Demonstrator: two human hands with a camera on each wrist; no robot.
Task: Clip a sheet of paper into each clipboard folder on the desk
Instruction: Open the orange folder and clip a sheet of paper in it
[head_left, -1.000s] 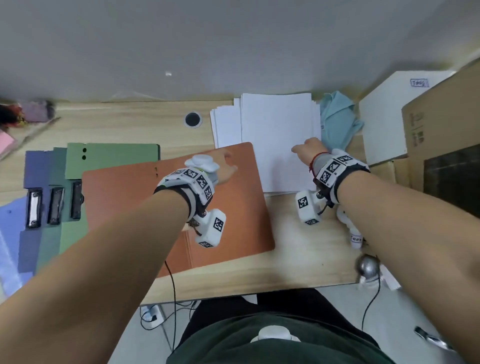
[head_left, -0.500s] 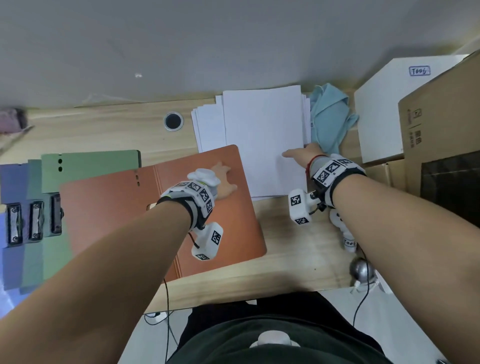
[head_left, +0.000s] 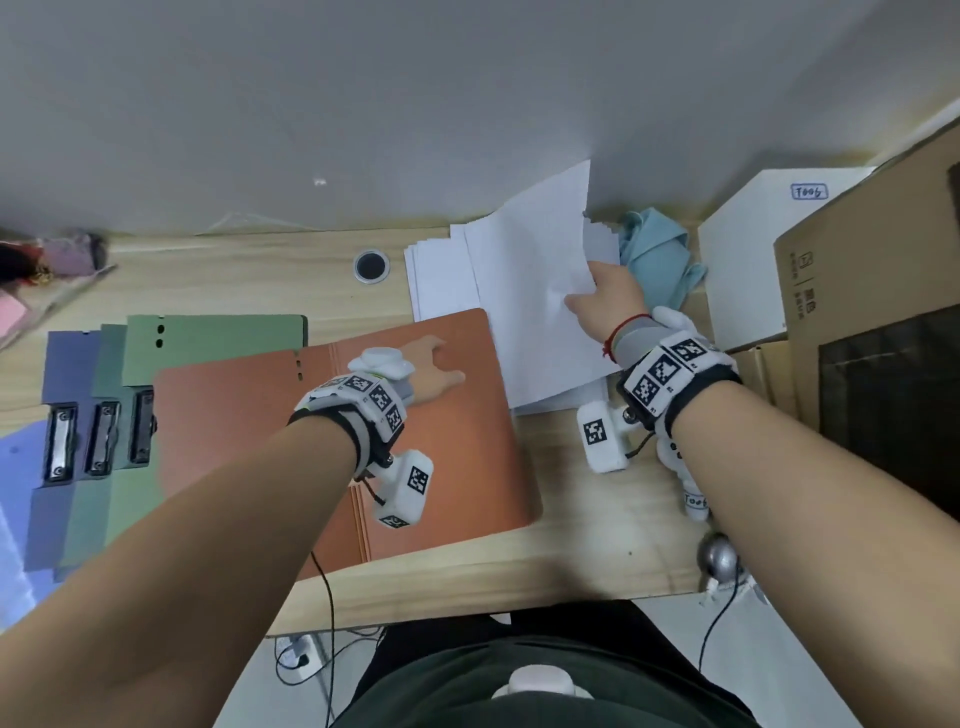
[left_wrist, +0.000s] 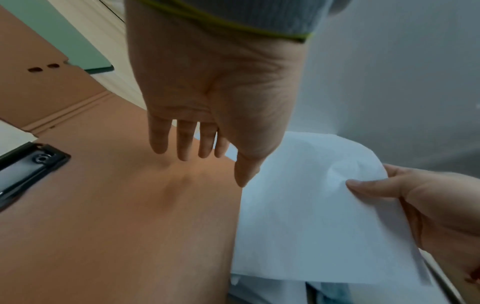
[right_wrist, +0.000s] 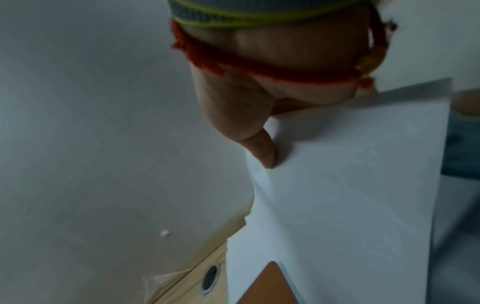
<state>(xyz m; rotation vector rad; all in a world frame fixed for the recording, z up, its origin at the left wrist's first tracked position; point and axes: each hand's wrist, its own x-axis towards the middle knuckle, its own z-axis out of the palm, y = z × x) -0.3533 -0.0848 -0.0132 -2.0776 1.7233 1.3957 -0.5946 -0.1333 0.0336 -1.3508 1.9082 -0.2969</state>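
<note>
On the table (head_left: 597, 545) | your right hand (head_left: 605, 296) pinches one paper sheet (head_left: 524, 291) | left hand (head_left: 434, 369) flat, pressing orange clipboard folder (head_left: 234, 415) | next: slide sheet under clip (left_wrist: 23, 170).

Wooden desk (head_left: 597, 545), orange folder (head_left: 457, 467), paper stack (head_left: 441, 275)

A white sheet (head_left: 530, 291) tilts up off the paper stack (head_left: 441, 275), beside the open orange folder (head_left: 457, 447).
</note>
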